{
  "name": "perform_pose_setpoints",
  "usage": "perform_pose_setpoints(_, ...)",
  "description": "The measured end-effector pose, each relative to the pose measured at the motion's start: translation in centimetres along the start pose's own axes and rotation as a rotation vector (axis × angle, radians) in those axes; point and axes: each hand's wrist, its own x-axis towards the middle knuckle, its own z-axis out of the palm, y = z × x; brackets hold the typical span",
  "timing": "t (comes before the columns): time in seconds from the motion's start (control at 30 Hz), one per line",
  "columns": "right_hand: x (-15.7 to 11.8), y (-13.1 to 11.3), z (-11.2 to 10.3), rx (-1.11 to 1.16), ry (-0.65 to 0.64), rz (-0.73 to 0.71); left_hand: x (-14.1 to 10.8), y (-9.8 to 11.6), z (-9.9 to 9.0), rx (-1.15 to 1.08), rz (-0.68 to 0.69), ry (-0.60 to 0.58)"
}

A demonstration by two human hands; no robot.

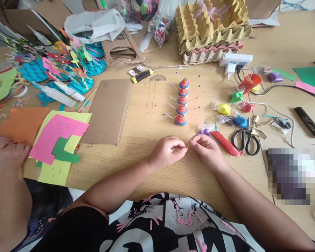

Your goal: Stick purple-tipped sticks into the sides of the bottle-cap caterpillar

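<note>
My left hand (pixel 170 149) and my right hand (pixel 205 148) meet over the table, fingertips pinched. Between them is a thin stick (pixel 189 145), mostly covered by the fingers. A bit of purple (pixel 197 135) shows at the right fingertips. Just beyond stands a row of several small red and blue clay figures (pixel 182 100) with smiling faces. Thin sticks with purple balls poke out from their sides; the nearest figure has one on its left. Beside my right hand lie a small bag of purple clay (pixel 205 131) and a red utility knife (pixel 228 144).
Black-handled scissors (pixel 245 138), bagged clay (pixel 223 109) and a power strip (pixel 236 60) are on the right. Egg trays (pixel 212 38) stand at the back. Leftward are cardboard (pixel 107 112), coloured paper (pixel 59 140), glue bottles (pixel 56 95) and another person's hand (pixel 7 155).
</note>
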Motion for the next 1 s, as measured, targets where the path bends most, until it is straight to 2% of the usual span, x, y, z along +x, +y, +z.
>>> perform_pose_setpoints(0.1, 0.2, -0.5, 0.2, -0.002, 0.054, 0.009, 0.3, -0.3, -0.4, 0.000, -0.011, 0.054)
perform_pose_setpoints(0.2, 0.3, -1.5, 0.5, 0.062, 0.156, 0.043, 0.8, -0.8, -1.3, 0.077, -0.013, 0.295)
perform_pose_setpoints(0.27, 0.5, -2.4, 0.5, 0.132, 0.213, 0.077, 1.1, -0.8, -2.3, 0.208, -0.006, 0.438)
perform_pose_setpoints(0.33, 0.8, -3.2, 0.4, 0.204, 0.249, 0.108, 1.4, -0.2, -3.5, 0.362, 0.046, 0.488)
perform_pose_setpoints(0.37, 1.0, -3.5, 0.4, 0.241, 0.258, 0.122, 1.6, 0.3, -4.1, 0.454, 0.085, 0.458)
perform_pose_setpoints(0.43, 1.6, -3.8, 0.4, 0.303, 0.253, 0.147, 2.1, 1.7, -5.3, 0.645, 0.146, 0.310)
perform_pose_setpoints(0.57, 3.1, -3.6, 1.2, 0.332, 0.188, 0.156, 4.2, 4.0, -6.6, 0.832, 0.116, 0.051)
perform_pose_setpoints(0.67, 4.5, -2.9, 1.6, 0.282, 0.227, 0.105, 6.4, 4.3, -6.0, 0.887, 0.110, -0.028)
perform_pose_setpoints(0.77, 5.8, -2.2, 1.0, 0.161, 0.324, -0.026, 8.1, 3.7, -4.7, 0.924, 0.091, -0.061)
perform_pose_setpoints(0.87, 6.7, -1.6, -0.4, -0.034, 0.383, -0.147, 9.1, 3.2, -3.5, 1.002, 0.056, -0.119)
perform_pose_setpoints(1.0, 7.2, -1.2, -1.5, -0.261, 0.388, -0.210, 9.7, 3.2, -3.0, 1.127, 0.012, -0.219)
